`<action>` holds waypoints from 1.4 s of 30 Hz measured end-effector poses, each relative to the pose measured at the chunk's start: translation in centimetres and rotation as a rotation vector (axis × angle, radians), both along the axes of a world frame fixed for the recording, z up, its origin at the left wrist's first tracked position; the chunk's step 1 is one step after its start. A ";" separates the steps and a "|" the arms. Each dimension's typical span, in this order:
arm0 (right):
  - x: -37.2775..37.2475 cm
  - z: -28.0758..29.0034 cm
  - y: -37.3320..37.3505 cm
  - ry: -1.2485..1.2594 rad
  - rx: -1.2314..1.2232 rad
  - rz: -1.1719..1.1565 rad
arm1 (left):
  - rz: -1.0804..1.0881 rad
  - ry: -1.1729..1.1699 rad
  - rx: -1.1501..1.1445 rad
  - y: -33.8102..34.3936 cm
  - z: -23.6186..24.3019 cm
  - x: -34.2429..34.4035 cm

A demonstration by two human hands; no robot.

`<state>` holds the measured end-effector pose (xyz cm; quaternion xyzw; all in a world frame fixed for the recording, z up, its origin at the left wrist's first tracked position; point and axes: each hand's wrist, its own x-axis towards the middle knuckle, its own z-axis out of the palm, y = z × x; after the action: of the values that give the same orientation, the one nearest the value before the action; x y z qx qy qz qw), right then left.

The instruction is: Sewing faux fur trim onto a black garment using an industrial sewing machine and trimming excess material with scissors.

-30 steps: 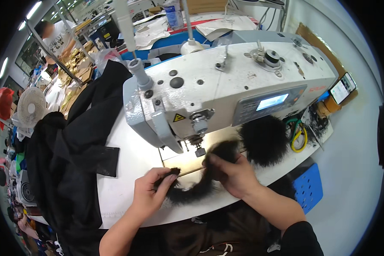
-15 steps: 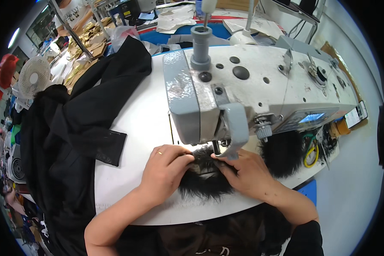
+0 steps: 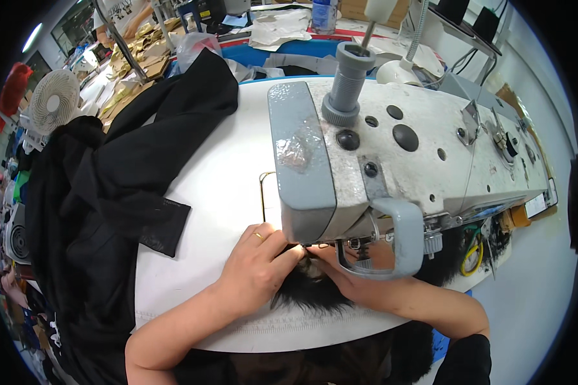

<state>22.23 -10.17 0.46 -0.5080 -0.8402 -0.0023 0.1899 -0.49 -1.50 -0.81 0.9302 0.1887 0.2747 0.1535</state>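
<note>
Closely under the sewing machine (image 3: pixel 392 160), near the table's (image 3: pixel 225 186) front edge, black fur trim (image 3: pixel 308 292) is pinched by the left hand (image 3: pixel 257 269) and right hand (image 3: pixel 340 282), fingertips together. Fingers so near the hidden needle could be pricked.

A dark flat screen (image 3: pixel 77 25) hangs upper left; black monitors (image 3: pixel 472 13) stand upper right.

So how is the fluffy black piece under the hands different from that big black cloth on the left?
The black fur piece is shaggy and small, tucked under the sewing machine head, with the left hand and right hand pressing on it. The black fabric is smooth and far larger, lying untouched in loose folds and hanging off the white table edge. Both are black.
</note>
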 end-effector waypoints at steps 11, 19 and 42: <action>3.1 0.6 1.1 0.283 -0.681 -0.026 | 0.035 0.027 -0.160 -0.1 -2.4 0.2; 3.2 -1.0 0.6 0.578 -0.911 -0.266 | 0.176 0.017 -0.224 -0.6 0.8 0.6; 1.9 2.2 1.9 0.483 -0.988 -0.293 | 0.190 0.071 -0.248 0.4 0.7 0.0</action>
<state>24.09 -8.29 2.70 -0.6338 -0.5950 0.4808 0.1144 -0.47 -1.06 -0.10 0.8912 0.3136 0.2298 0.2338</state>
